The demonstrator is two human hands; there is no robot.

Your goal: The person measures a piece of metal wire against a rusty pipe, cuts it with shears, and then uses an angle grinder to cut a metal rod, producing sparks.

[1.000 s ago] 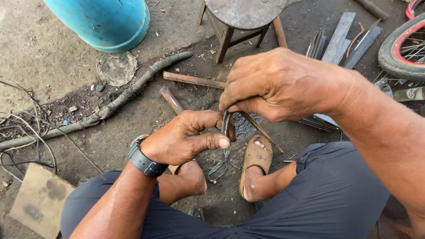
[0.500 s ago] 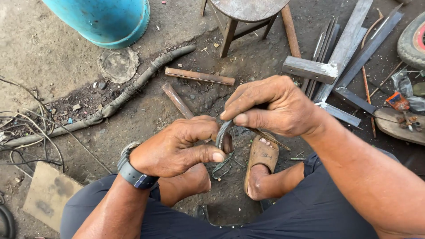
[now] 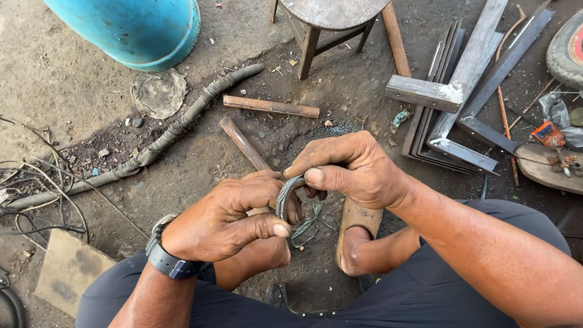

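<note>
A small curved grey metal piece (image 3: 284, 195) sits between both hands, low over dirty ground. My left hand (image 3: 228, 222), with a dark watch on its wrist, grips the piece's lower part with thumb and fingers. My right hand (image 3: 349, 167) pinches its upper end between thumb and forefinger. Beneath the hands lies a small tangle of thin wire (image 3: 306, 223). My sandalled foot (image 3: 355, 234) rests just right of it.
A blue drum (image 3: 136, 27) stands at the top left and a wooden stool (image 3: 331, 18) at top centre. Rusty rods (image 3: 270, 106) and a grey hose (image 3: 176, 130) lie ahead. Steel angle bars (image 3: 467, 97) pile up on the right. Loose wires (image 3: 36, 194) spread at the left.
The view has tilted down and left, so the scene shifts. My hands have settled closer together on the curved piece, right thumb now pressing its upper end.
</note>
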